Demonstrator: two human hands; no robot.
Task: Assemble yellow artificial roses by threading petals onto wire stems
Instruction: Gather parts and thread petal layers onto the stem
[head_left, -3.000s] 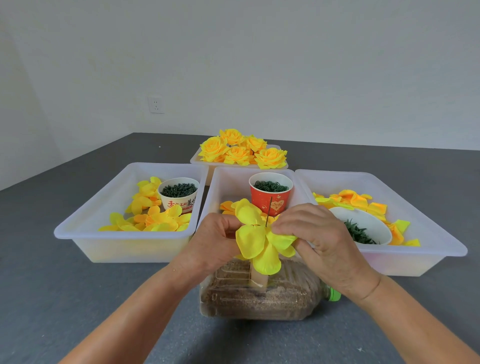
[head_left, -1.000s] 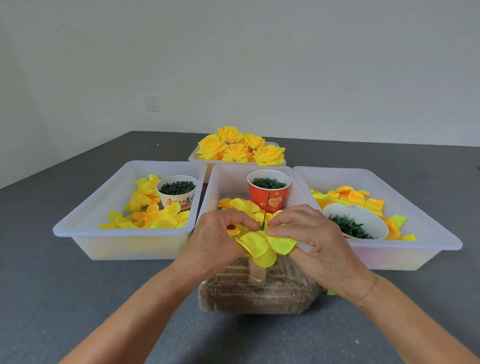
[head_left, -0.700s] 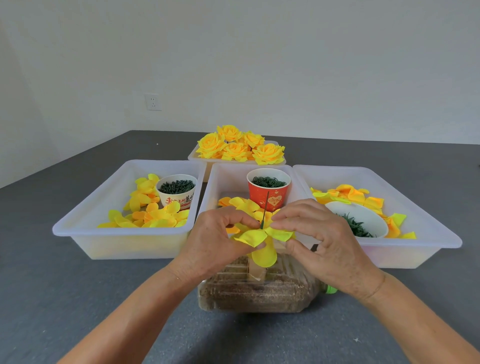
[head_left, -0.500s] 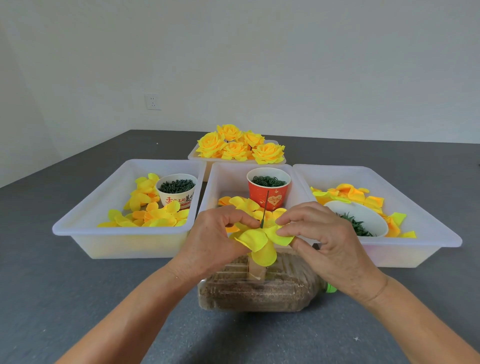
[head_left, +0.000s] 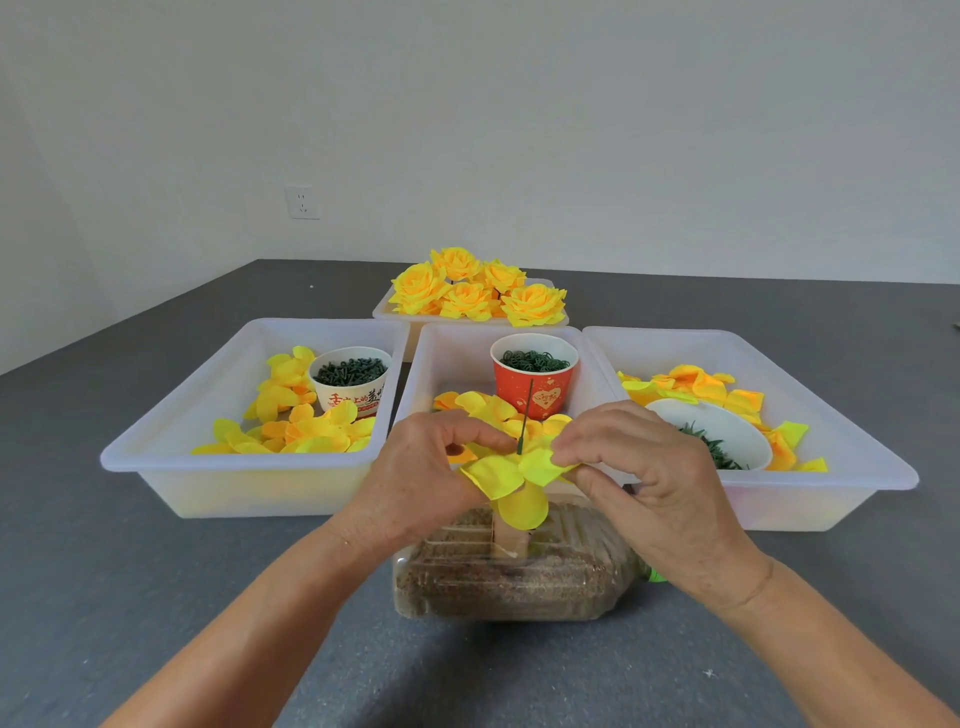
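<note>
Counter: the grey counter (head_left: 130, 597) runs wide on both sides, with bare surface to the left of the bins, to the right of them, and in front near the person's forearms.
Back edge: the counter meets the white wall behind the far tray; a wall socket (head_left: 302, 202) sits on the left part of the wall.
Bins: three white bins stand side by side, touching or nearly so: left bin (head_left: 156, 441), middle bin (head_left: 431, 364), right bin (head_left: 872, 467). Their front rims line up just beyond the hands.
Far tray: a smaller tray (head_left: 382, 312) sits behind the middle bin, carrying finished roses (head_left: 475, 291).
Bottle: a clear bottle (head_left: 509, 582) filled with brown grains lies on its side just in front of the middle bin, under the hands.
Petal piece: the yellow petal piece (head_left: 511, 480) hangs above the bottle, lobes spread and drooping, one lobe pointing down.
Wire stem: a thin green wire stem (head_left: 525, 415) stands upright through the middle of the petal piece, its top in front of the red cup (head_left: 535, 379).
Left hand: the left hand (head_left: 426, 478) has curled fingers and thumb pinching the left side of the petal piece.
Right hand: the right hand (head_left: 644, 473) pinches the right lobe between thumb and fingertips.
Loose stock: loose petals (head_left: 306, 431) and a white cup (head_left: 350, 379) of green bits lie in the left bin; a white bowl (head_left: 727, 431) of green bits lies in the right bin.
</note>
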